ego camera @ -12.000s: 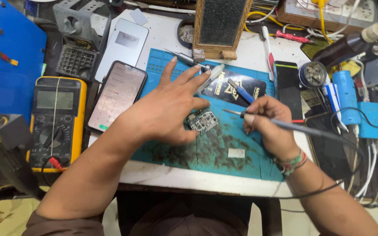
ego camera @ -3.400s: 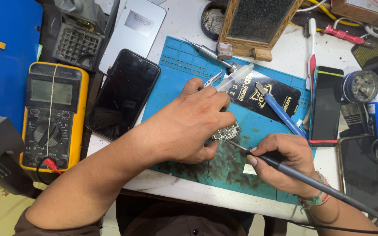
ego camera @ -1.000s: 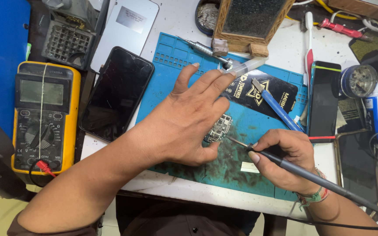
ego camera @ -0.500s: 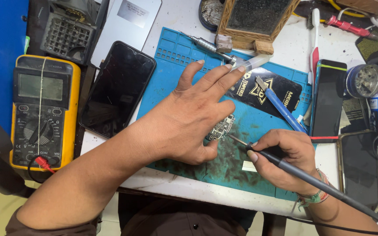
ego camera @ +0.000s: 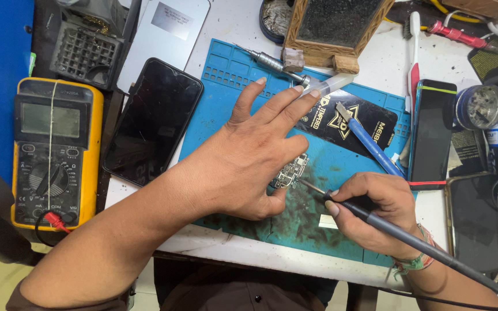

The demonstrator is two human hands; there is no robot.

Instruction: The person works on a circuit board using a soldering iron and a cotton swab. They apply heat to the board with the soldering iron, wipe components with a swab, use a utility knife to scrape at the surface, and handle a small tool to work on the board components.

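Small circuit board [ego camera: 290,171] lies on the blue mat [ego camera: 220,98], near the mat's middle toward its front edge. My left hand [ego camera: 249,161] presses flat on it, fingers spread, thumb at the board's near side. My right hand [ego camera: 376,213] is clamped around a soldering iron [ego camera: 370,214], tip touching the board's right edge. Black phone [ego camera: 154,121] sits beside the mat's left edge; yellow multimeter [ego camera: 53,152] near the worktop's left edge.
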